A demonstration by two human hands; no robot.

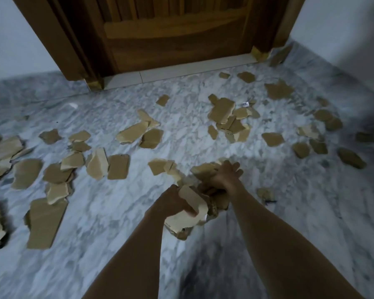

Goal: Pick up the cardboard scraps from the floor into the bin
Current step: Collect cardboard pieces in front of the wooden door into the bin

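Note:
Several torn brown cardboard scraps lie scattered over the grey marble floor [108,214]. My left hand [174,201] grips a stack of pale scraps [189,210] just above the floor at the centre. My right hand [225,175] is closed on more scraps [203,170] right beside it, so both hands press one bundle together. A large rectangular scrap [44,223] lies to the left, and a heap of scraps [229,119] sits farther back on the right. No bin is in view.
A closed wooden door [173,31] with its frame stands straight ahead, pale walls on either side. A small dark object [270,200] lies on the floor right of my right forearm. A white bit [73,105] lies at the far left.

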